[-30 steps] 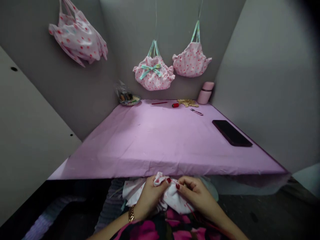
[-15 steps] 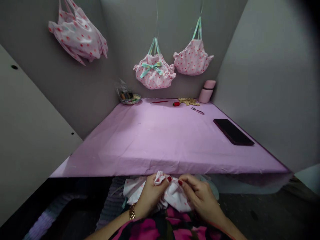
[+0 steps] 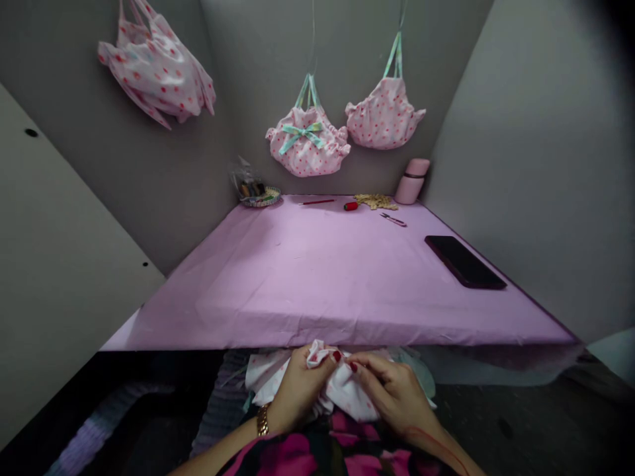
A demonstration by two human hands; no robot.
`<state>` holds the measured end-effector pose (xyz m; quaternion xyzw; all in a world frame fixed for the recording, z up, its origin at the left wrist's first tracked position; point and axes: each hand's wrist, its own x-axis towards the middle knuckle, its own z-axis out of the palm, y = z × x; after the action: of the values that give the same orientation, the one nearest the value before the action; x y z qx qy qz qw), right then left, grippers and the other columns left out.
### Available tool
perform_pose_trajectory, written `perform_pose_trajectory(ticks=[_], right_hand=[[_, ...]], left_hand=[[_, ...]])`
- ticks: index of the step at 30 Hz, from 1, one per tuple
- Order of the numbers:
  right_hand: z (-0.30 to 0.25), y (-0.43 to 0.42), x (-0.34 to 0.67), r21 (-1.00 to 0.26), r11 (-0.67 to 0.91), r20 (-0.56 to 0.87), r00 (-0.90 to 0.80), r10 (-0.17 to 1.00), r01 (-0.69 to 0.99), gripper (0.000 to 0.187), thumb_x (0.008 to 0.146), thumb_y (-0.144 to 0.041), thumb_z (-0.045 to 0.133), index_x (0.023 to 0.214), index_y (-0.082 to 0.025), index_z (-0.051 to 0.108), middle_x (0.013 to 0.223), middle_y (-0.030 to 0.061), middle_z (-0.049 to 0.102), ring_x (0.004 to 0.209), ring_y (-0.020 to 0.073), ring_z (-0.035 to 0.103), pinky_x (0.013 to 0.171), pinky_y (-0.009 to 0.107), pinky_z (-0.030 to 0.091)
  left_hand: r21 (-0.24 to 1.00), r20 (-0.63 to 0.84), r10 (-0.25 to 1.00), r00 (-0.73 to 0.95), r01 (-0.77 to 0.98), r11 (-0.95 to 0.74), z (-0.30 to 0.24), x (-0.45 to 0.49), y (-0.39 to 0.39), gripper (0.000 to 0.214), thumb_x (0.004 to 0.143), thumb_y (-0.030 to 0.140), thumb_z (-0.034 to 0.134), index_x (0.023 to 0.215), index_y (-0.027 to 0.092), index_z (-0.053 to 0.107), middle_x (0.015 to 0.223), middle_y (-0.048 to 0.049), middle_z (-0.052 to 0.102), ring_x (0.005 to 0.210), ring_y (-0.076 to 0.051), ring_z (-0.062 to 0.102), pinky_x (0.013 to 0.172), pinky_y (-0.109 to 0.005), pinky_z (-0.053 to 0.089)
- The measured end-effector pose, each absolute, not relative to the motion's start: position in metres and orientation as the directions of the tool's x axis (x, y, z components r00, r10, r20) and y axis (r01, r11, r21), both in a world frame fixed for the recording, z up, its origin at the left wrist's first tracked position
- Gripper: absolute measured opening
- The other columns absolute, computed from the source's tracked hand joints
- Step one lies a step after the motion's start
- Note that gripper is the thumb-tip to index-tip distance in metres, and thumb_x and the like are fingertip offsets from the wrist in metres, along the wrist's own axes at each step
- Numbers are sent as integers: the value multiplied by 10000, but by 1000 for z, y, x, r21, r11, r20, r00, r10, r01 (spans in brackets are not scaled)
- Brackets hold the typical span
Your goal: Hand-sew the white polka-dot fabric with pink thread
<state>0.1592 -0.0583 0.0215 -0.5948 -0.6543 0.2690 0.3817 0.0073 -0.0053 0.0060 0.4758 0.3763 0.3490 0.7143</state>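
Observation:
White cloth with pinkish-red spots (image 3: 350,395) lies bunched over my lap, just below the table's front edge. My left hand (image 3: 299,389) is closed on a gathered fold of it, thumb on top. Close beside, my right hand (image 3: 391,387) pinches thumb and forefinger together at the same fold; whatever sits between those fingertips is too small to make out. A thin red thread (image 3: 432,439) curves across my right wrist. Pale green fabric (image 3: 419,370) shows behind the right hand.
The table has a lilac cover (image 3: 297,277). On it lie a phone (image 3: 464,262), thread snips (image 3: 393,219), a red spool (image 3: 350,206), a red pencil-like stick (image 3: 317,202), a basket (image 3: 260,200) and a pink flask (image 3: 413,182). Spotted cloth bags (image 3: 308,152) hang above.
My right hand has shifted slightly left, its fingertips nearer the left thumb. The red thread now shows more plainly at the right wrist. My left hand keeps its hold on the cloth.

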Motion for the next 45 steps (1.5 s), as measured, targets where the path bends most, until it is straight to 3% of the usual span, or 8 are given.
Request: perform_pose_trajectory(ticks=[6,11,17,25,35,45], right_hand=[[21,-59,159,-801,134,173,12,985,583,262,843,-297,424,874,-205,668,708,12,676,637,156,615,576,222,415],[19,-58,158,-803,49,82,28,996,594,322,842,-355,418,1012,-150,598,419,-47,485,389,126,439,408,218,285],[19,-57,158,-874,34,30,-17,999,485,308,830,-348,425,887,-143,647,601,12,619,525,138,533,465,208,343],[22,-56,158,-842,29,47,20,999,538,301,821,-324,429,873,-133,657,537,-5,580,483,129,500,463,210,327],[20,-57,158,-846,32,56,29,998,532,284,821,-328,429,831,-144,645,498,-24,530,448,112,449,436,202,298],[12,-55,157,-963,-60,-50,42,998,261,281,782,-395,504,792,-146,633,583,-2,598,496,113,518,452,187,376]], left_hand=[[945,-210,864,458,-131,299,11,8,-5,269,689,366,635,694,105,569,607,0,506,556,-100,426,543,-223,345],[944,-218,859,462,-123,306,11,9,-5,297,670,393,648,694,108,568,604,-3,519,554,-104,439,537,-221,346],[955,-187,859,477,-115,272,9,8,-4,268,694,370,627,678,112,562,602,1,512,552,-96,425,539,-215,341],[967,-207,893,399,-59,250,12,9,-3,251,651,355,659,656,129,552,584,8,518,528,-95,423,524,-212,339],[975,-190,880,436,-21,220,17,10,-3,257,646,365,650,625,135,537,573,21,492,524,-92,400,513,-208,324],[947,-232,851,471,-89,308,14,11,-3,248,656,345,646,640,145,500,589,33,453,548,-90,389,536,-208,321]])
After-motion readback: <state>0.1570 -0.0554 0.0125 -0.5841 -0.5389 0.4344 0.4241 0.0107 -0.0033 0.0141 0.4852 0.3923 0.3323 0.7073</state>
